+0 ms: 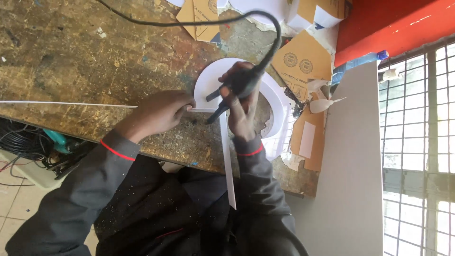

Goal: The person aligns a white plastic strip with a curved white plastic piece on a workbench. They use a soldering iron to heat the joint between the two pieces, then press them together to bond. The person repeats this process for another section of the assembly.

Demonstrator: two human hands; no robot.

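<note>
Overhead, the head camera shows a worn, paint-stained wooden table (85,57) beside a red wall (388,23) and a barred window (422,142). Brown cardboard pieces (303,59) and a grey board (350,180) lie at the table's right. The right hand (242,106) is clamped on a black corded tool (237,85), its tip at a long white strip (226,156). The left hand (163,113) presses flat a thin white strip (66,103) beside a curved white sheet (213,78).
</note>
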